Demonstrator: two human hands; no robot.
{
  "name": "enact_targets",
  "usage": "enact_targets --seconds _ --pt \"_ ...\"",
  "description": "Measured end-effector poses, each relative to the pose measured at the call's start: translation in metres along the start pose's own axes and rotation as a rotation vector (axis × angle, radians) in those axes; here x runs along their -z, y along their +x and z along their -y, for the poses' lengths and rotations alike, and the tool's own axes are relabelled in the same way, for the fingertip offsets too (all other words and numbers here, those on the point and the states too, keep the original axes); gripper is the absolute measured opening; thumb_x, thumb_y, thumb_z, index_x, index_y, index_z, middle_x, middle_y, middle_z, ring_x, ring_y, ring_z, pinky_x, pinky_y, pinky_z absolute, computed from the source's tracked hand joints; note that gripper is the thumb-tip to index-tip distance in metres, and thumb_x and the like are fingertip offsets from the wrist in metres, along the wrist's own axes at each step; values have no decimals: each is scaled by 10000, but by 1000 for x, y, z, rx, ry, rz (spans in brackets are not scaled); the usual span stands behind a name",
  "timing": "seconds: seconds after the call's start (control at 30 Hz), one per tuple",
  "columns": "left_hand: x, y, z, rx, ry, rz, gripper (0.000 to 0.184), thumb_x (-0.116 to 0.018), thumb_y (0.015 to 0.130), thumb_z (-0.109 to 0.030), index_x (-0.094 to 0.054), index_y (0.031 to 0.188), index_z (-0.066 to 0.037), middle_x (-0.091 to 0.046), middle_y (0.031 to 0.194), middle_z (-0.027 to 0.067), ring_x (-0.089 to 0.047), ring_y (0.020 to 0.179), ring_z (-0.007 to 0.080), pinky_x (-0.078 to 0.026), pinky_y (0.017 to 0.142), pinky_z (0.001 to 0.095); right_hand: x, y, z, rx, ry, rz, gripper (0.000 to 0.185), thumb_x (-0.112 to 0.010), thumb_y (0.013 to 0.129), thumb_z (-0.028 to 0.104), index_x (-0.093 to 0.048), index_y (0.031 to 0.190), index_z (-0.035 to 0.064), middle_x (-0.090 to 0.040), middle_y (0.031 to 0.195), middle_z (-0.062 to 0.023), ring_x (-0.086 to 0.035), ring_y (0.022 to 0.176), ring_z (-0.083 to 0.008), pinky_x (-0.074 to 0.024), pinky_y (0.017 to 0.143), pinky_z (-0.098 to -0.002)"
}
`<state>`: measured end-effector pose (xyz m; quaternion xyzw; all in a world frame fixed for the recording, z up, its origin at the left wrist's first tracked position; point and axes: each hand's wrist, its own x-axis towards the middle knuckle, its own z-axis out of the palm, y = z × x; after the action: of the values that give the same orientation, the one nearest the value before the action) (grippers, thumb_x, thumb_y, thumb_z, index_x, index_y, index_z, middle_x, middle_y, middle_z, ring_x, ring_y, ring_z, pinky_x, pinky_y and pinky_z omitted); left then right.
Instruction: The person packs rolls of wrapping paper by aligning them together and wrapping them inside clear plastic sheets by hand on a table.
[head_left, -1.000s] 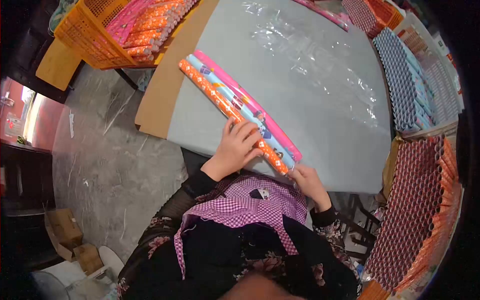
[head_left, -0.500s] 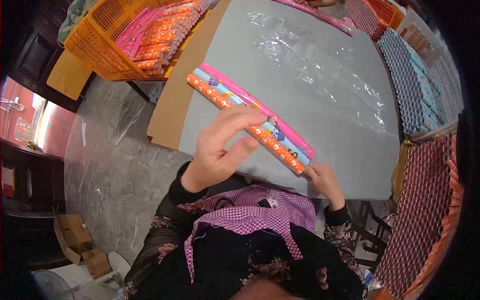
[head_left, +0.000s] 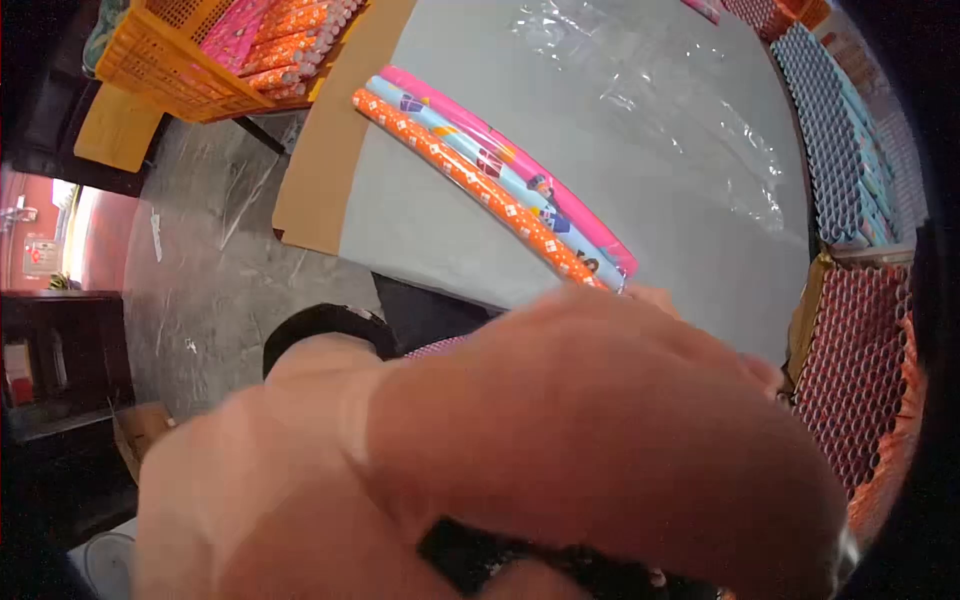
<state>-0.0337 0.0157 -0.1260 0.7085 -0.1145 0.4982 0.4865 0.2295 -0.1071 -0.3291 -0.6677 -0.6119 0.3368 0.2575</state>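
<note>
Three patterned wrapping paper rolls lie side by side, slanting across the near part of the table: an orange roll [head_left: 470, 179], a light blue roll [head_left: 516, 186] and a pink roll [head_left: 505, 148]. My left hand [head_left: 450, 450] is raised close to the camera, large and blurred, apart from the rolls; how its fingers are set is unclear. Behind it, a small part of my right hand [head_left: 655, 298] shows at the rolls' lower right end, gripping there. The rest of that hand is hidden.
Crumpled clear plastic film [head_left: 660, 95] lies on the grey table [head_left: 420, 220]. An orange crate [head_left: 170, 75] of rolls stands at the upper left. Stacked light blue rolls [head_left: 825, 130] and red rolls [head_left: 850, 370] line the right side. Brown cardboard [head_left: 320, 190] edges the table.
My left hand has left the rolls and come up close to the camera, covering the lower view. My right hand stays at the rolls' end. The view has shifted, so the table appears higher.
</note>
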Motion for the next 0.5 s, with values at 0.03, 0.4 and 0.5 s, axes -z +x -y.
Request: enact_targets --seconds 0.03,0.4,0.5 --pt "29 10 -9 4 -18 26 505 -387 1014 -434 -636 988 4 -643 870 121 -619 817 206 -493 831 341 3 1 6 -37 -10 4 264 -556 905 252 -637 875 3 -595 728 -208 -590 665 -364 -446 606 -409" --pt "18 -16 -26 16 -230 95 461 -406 999 -400 -670 958 -24 -638 850 104 -613 775 189 -494 762 318 8 9 -3 -121 1 102 232 -595 932 205 -638 946 -22 -547 656 -65 -482 632 -103 -417 569 -306" --pt "19 -10 -12 18 -308 133 450 -412 995 -391 -679 949 -32 -636 844 100 -611 763 185 -494 743 312 5 6 4 -163 97 83 218 -595 894 216 -645 949 11 -565 694 -204 -556 592 -270 -437 587 -368"
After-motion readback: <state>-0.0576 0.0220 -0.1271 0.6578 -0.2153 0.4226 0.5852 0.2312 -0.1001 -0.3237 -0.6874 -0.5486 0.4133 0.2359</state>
